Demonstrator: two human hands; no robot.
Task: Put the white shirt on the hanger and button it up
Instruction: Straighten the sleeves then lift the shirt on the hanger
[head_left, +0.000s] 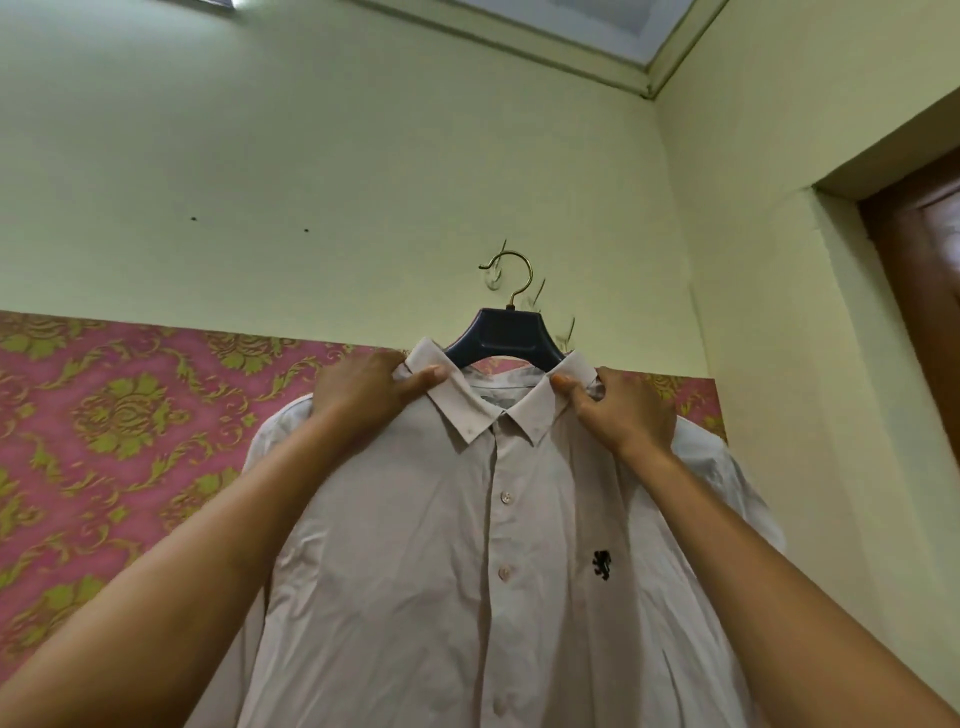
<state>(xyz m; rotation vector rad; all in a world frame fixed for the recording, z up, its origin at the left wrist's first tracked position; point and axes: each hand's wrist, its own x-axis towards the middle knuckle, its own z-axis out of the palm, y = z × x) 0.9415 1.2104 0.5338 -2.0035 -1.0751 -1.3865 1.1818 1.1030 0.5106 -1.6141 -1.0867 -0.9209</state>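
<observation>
The white shirt (415, 561) hangs on a dark blue hanger (501, 340), whose brass hook sits on a wall hook. The front placket is closed with several buttons fastened, and a small black emblem sits on the chest at right. My left hand (363, 389) pinches the left side of the collar between thumb and fingers. My right hand (618, 410) grips the right side of the collar at the shoulder. Both arms reach up across the shirt front.
Behind the shirt is a pale green wall with pink and gold patterned wallpaper (104, 441) on its lower part. A brown door frame (914, 291) stands in the side wall at right. More wall hooks (569, 332) sit beside the hanger.
</observation>
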